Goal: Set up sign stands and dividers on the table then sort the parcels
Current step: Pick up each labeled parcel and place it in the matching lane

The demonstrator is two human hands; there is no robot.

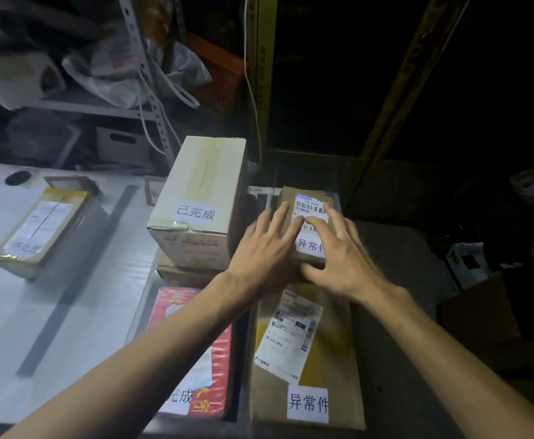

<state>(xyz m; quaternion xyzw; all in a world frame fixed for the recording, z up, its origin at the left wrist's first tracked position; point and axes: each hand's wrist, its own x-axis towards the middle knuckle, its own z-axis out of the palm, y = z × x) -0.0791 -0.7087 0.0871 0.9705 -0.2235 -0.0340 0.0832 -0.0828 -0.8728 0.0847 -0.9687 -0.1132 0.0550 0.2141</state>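
Entry: small brown parcel [312, 205], tagged 异常件, far end of the right-hand lane on the worktop [12, 312]. It lay just beyond the large brown parcel [332, 343] with the same tag; whether it rested on that one I could not tell. The tall white box [196, 198], tagged 已完成, stood close on its left.

Long axis: ran away from me, near to far.

Left grip [265, 245]: fingers apart and straight, laid flat over the parcel's left top edge; thumb hidden.

Right grip [341, 251]: fingers spread flat on the label, thumb along the near face.

Bearing: parcel directly under both grips, neither nearer. Judged that any next shift would run along that axis, with the white box crowding the left side.
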